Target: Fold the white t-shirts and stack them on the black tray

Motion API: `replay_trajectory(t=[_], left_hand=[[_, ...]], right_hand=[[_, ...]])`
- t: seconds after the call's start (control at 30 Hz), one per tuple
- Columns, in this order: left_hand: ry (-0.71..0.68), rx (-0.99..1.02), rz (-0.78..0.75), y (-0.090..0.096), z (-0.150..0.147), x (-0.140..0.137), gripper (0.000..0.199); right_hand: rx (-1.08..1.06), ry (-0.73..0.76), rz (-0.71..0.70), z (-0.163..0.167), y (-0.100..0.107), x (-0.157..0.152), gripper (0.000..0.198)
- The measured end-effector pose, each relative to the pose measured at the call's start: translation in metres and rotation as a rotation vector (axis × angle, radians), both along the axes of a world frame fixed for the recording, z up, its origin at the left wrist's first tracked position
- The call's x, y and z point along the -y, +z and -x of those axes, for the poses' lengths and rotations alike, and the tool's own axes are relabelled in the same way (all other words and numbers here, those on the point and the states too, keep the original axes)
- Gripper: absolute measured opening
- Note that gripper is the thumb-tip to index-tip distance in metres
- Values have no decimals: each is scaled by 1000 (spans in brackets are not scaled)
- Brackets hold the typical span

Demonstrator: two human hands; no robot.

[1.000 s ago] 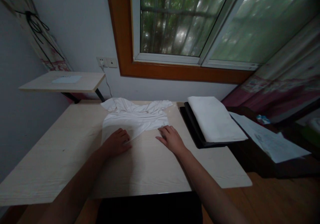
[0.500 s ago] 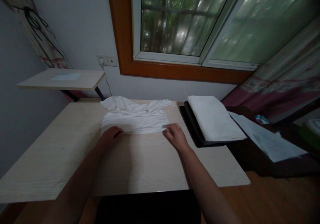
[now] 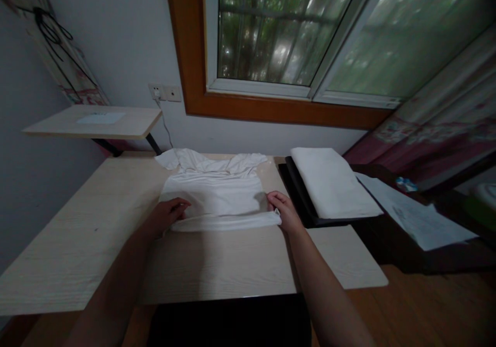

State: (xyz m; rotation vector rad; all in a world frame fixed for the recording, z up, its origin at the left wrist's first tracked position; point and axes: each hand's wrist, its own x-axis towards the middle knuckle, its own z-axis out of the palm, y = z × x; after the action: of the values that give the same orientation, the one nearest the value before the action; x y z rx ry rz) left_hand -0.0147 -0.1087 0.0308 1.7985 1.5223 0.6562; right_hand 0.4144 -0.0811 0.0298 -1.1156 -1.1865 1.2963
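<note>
A white shirt (image 3: 220, 194) lies on the light wooden table, its far part bunched and creased and its near edge turned up in a narrow band. My left hand (image 3: 168, 215) is closed at the near left corner of the cloth, thumb and fingers pinched together. At the opposite corner, my right hand (image 3: 282, 207) grips the right end of the band, with a bit of cloth showing at its fingers. Between my hands the fabric is stretched fairly flat.
To the right, a white folded sheet (image 3: 335, 182) rests on black folders (image 3: 298, 202). A raised shelf (image 3: 135, 120) holds a paper at the back left. Loose papers (image 3: 414, 213) lie farther right. A window (image 3: 287, 32) is behind the table (image 3: 232, 269).
The shirt's near edge has come toward me, and its lower part is spread out more, with a band along the edge. My right hand has moved slightly right, still holding the cloth.
</note>
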Motion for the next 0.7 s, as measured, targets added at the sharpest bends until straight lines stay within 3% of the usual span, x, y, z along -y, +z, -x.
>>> replay_trajectory(t=[0.1, 0.23, 0.37, 0.5, 0.7], left_hand=[[-87, -31, 39, 6, -1, 4, 45], [-235, -135, 67, 13, -5, 8, 43], [-348, -254, 112, 23, -20, 21, 40], [-420, -307, 158, 37, -38, 40, 33], [-535, -246, 263, 54, -47, 59, 27]], right_hand=[[-49, 91, 25, -2, -1, 2, 38], [-18, 41, -23, 4, -4, 1, 33], [294, -2, -286, 13, -5, -1, 30], [599, 100, -556, 20, -2, -1, 24], [980, 270, -699, 23, 3, 3, 28]])
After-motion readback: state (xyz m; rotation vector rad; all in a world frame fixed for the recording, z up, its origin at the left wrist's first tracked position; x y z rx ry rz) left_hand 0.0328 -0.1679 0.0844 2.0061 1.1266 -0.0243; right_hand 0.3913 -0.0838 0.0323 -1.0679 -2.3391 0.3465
